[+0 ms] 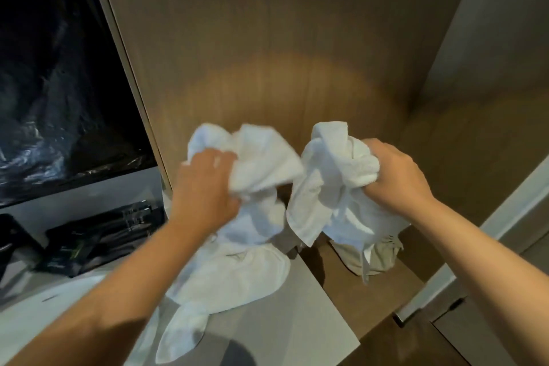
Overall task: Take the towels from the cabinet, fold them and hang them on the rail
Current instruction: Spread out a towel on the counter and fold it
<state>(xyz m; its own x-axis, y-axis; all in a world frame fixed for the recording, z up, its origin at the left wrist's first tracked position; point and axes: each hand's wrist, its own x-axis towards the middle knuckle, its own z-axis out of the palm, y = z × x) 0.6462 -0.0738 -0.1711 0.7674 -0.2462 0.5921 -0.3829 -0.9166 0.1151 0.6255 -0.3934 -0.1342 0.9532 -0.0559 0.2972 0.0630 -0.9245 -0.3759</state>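
Both hands clutch bunched white towels in front of an open wooden cabinet.
Left hand [205, 190] fists one crumpled towel [255, 157]; right hand [395, 175] fists another towel [329, 184]. Neither is folded yet; no rail is visible, so folding and hanging remain.

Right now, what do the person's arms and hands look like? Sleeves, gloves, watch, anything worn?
Both arms are bare from the frame edge to the wrist: no sleeves in view. The left hand and right hand wear no gloves. No watch, bracelet or ring shows on either wrist or on the fingers that are visible. No markings or cables.
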